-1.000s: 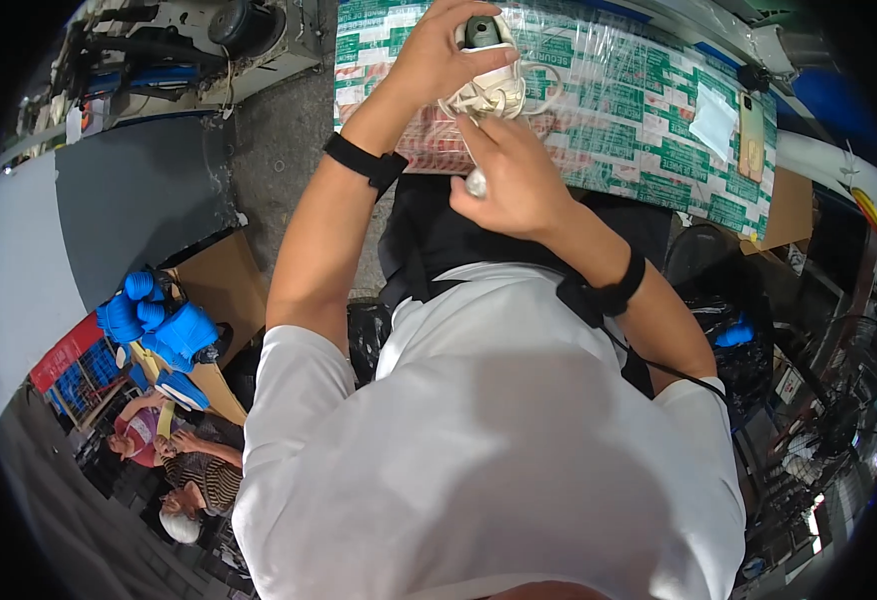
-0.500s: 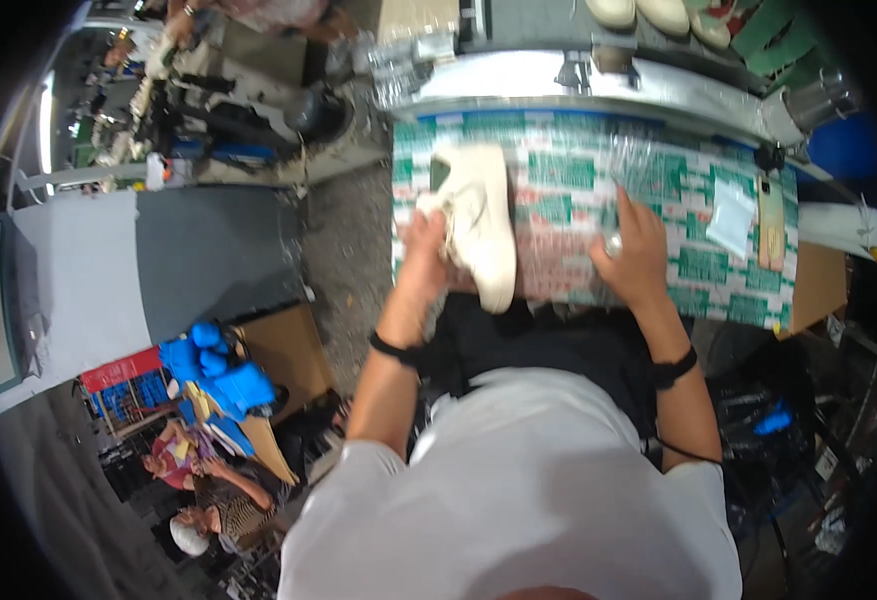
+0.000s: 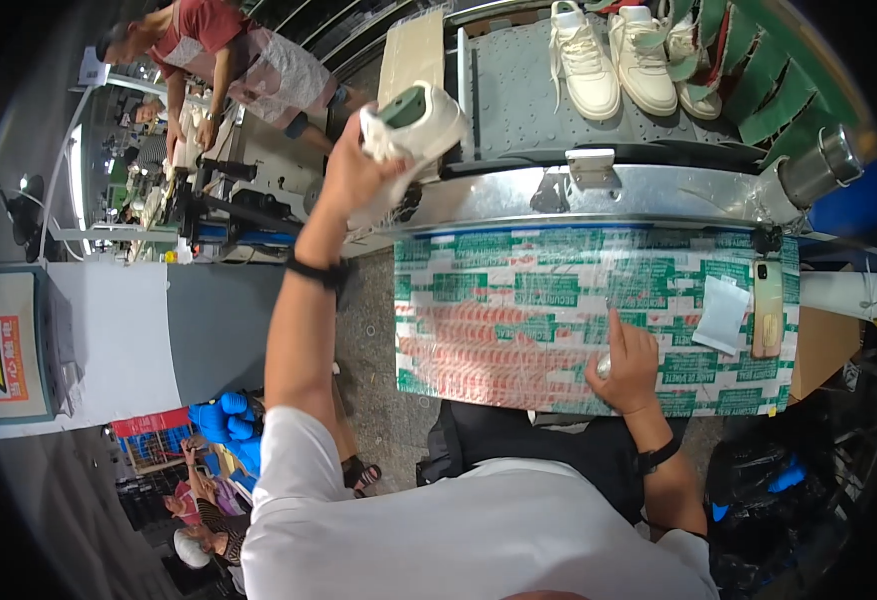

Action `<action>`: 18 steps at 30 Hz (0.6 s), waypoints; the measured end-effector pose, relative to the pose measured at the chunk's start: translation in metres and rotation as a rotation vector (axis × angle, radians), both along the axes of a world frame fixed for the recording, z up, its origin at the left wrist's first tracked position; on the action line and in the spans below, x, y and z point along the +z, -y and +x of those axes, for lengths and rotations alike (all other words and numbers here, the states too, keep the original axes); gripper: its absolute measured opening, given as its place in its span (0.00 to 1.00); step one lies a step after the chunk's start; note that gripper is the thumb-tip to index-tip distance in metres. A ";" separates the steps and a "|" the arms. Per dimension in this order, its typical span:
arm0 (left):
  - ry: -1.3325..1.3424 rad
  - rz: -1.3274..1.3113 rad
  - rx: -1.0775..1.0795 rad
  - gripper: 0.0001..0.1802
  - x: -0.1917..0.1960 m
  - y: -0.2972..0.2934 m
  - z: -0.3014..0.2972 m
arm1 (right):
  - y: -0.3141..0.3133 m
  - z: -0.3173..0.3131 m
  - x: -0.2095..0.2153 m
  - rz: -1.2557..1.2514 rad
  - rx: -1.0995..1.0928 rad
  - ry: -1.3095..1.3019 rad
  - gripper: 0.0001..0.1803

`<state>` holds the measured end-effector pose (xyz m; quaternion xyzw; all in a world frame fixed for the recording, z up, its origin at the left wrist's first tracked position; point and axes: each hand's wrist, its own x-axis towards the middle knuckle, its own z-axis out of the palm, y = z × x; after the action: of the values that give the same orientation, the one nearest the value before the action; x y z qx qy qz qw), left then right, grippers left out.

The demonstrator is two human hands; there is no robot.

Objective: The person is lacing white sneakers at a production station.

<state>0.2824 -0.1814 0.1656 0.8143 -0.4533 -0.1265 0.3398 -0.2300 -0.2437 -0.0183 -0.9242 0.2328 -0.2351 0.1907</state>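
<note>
Left hand [image 3: 354, 165] is raised w/ arm stretched out, fingers wrapped round a white low-top sneaker with a green lining [image 3: 414, 125] — held in the air just beside the near edge of the grey conveyor belt [image 3: 519, 100]. Right hand [image 3: 627, 365] rests on the tape-covered green-and-white patterned worktop [image 3: 519, 300], curled loosely round a small pale object — can't tell what. Three more white sneakers [image 3: 584, 60] sit further along the belt. A slim phone [image 3: 767, 308] lies at the worktop's right end.

White sneaker [image 3: 414, 125] with green lining, tipped with opening facing up, raised near the grey conveyor belt's [image 3: 519, 90] left end.
</note>
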 end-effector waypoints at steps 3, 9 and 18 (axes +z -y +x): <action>0.104 0.030 -0.159 0.55 -0.019 0.049 0.068 | 0.001 0.006 0.000 0.016 0.020 0.020 0.48; 0.865 -0.078 0.094 0.59 -0.053 0.139 -0.018 | 0.003 -0.005 -0.001 0.031 -0.006 -0.028 0.47; -0.373 -0.083 0.128 0.37 -0.133 0.371 -0.069 | 0.011 0.012 0.002 -0.007 0.026 0.025 0.44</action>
<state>0.2139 -0.5522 0.0329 0.7892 -0.3348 -0.2347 0.4583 -0.2185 -0.2551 -0.0159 -0.9249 0.2174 -0.2450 0.1933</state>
